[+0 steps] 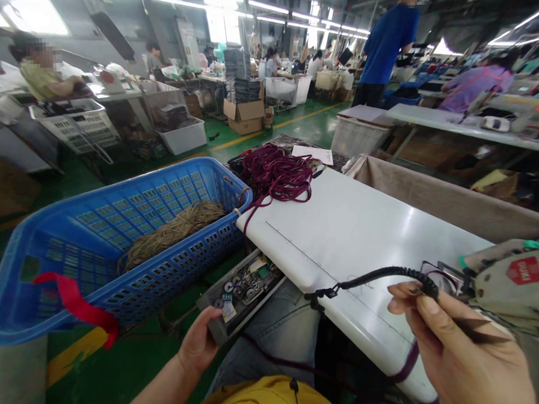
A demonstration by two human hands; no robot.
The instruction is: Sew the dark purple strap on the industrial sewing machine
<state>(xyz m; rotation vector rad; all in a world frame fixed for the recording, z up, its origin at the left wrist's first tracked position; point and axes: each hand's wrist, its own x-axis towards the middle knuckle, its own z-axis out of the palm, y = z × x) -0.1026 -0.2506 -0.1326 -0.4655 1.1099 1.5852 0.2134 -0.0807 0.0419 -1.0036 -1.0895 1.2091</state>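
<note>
- gripping black cord [377,273] over table [356,221] with right hand [457,331]: likely light, springy; best held at the end
- gripping drawer [220,332], it seems, by near end with left hand [198,344]: stiff; small parts [251,287] inside, likely loose
- crowding drawer: basket [101,194]
- near right hand: machine [494,274]
- heaped at table's far end: purple cords [277,171]

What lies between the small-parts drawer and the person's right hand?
In the head view, a jeans-clad leg and then the white tabletop, with a black coiled cord running over it to the right hand.
</note>
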